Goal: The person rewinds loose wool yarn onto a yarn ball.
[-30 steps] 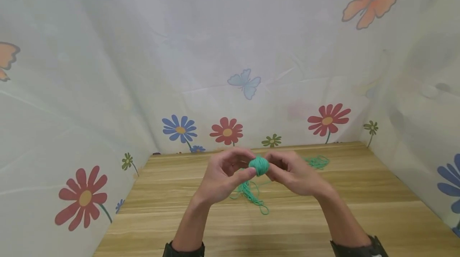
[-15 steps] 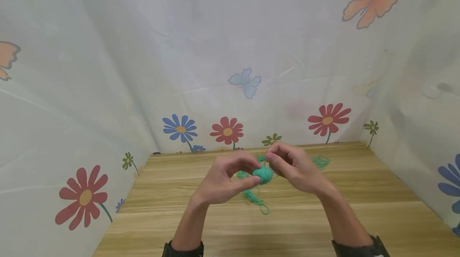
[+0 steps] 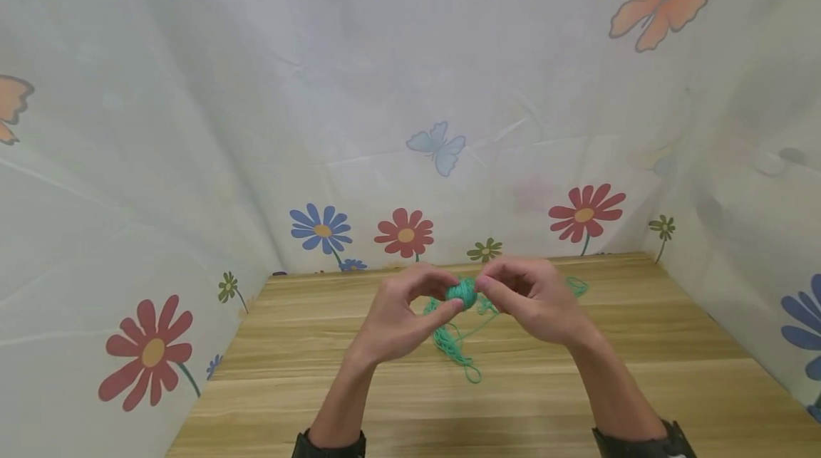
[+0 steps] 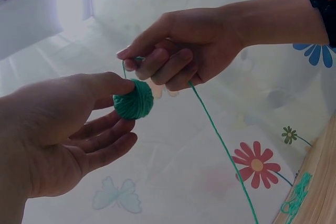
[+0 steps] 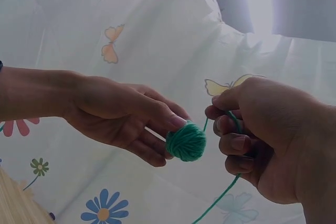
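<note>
A small ball of green yarn [image 3: 462, 293] is held up above the table between thumb and fingers of my left hand [image 3: 400, 319]. Just right of it, my right hand [image 3: 535, 301] pinches the yarn strand between thumb and forefinger. In the left wrist view a short length runs from the yarn ball [image 4: 134, 100] up to the right fingertips. The strand [image 4: 220, 137] then leaves the lower side of that curled hand and hangs down. The right wrist view shows the ball [image 5: 186, 142] and the strand [image 5: 216, 201] from the other side.
Loose green yarn [image 3: 449, 345] lies in a tangle on the wooden table [image 3: 359, 401] below the hands. More loose yarn [image 3: 577, 287] is at the back right, partly behind the right hand. A white curtain [image 3: 359, 87] with flowers and butterflies encloses the back and sides.
My right hand has moved from beside the ball, up over it, then slightly down to its right, with the strand. The ball has shifted and turned a little in my left hand.
</note>
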Demonstrator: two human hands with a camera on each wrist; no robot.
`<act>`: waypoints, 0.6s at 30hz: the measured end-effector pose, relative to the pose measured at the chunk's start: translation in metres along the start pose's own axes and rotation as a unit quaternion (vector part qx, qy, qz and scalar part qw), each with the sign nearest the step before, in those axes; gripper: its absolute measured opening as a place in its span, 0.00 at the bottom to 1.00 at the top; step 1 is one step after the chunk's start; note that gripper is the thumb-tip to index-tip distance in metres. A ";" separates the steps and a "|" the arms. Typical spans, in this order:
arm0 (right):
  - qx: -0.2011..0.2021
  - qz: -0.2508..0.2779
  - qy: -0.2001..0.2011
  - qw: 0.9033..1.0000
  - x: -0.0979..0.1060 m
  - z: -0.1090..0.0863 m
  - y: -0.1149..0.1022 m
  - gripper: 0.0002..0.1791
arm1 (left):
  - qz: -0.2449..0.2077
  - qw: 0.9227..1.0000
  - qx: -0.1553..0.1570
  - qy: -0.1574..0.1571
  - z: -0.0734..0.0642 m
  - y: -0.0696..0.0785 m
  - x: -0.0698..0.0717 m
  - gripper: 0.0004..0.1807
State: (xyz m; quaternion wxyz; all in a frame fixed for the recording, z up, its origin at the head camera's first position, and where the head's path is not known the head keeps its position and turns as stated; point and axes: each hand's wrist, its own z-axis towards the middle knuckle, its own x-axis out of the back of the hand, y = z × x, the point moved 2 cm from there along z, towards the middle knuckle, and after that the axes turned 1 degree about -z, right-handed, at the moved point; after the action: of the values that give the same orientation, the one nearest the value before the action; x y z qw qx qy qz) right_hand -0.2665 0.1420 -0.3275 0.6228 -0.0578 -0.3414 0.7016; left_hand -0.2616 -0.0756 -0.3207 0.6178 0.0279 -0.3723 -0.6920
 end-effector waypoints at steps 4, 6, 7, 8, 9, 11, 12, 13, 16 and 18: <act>0.003 -0.016 -0.032 0.999 -0.004 0.000 0.001 0.16 | 0.006 0.999 -0.013 0.031 0.002 0.000 0.000 0.14; 0.011 -0.025 -0.044 0.999 -0.006 0.000 0.001 0.18 | 0.004 0.999 -0.015 0.044 0.002 0.000 0.000 0.14; 0.016 -0.029 -0.048 0.998 -0.007 0.000 0.001 0.18 | 0.002 0.999 -0.015 0.052 0.003 0.000 0.000 0.14; 0.022 -0.032 -0.053 0.998 -0.007 0.000 0.002 0.18 | 0.000 0.998 -0.015 0.059 0.003 0.001 0.000 0.14; 0.027 -0.033 -0.057 0.997 -0.008 0.000 0.002 0.18 | -0.002 0.998 -0.012 0.066 0.002 -0.004 0.000 0.14; 0.041 -0.029 -0.067 0.996 -0.009 0.000 0.003 0.18 | -0.009 0.997 -0.004 0.079 0.000 -0.012 -0.001 0.14; 0.049 -0.026 -0.075 0.996 -0.009 0.001 0.002 0.18 | -0.012 0.996 0.000 0.086 -0.001 -0.017 -0.001 0.14; 0.060 -0.019 -0.085 0.994 -0.010 0.001 0.001 0.19 | -0.017 0.996 0.005 0.093 -0.001 -0.021 -0.002 0.14; 0.089 0.005 -0.124 0.988 -0.012 0.005 -0.007 0.19 | -0.037 0.994 0.013 0.105 -0.003 -0.029 -0.003 0.14; 0.098 0.014 -0.144 0.985 -0.014 0.008 -0.015 0.19 | -0.057 0.993 0.010 0.106 -0.002 -0.029 -0.003 0.14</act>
State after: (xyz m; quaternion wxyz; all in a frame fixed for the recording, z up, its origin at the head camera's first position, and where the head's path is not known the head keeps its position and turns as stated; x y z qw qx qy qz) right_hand -0.2545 0.1257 -0.3178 0.5601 0.1004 -0.3566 0.7409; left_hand -0.2841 -0.0749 -0.3399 0.6131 0.1285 -0.3099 -0.7152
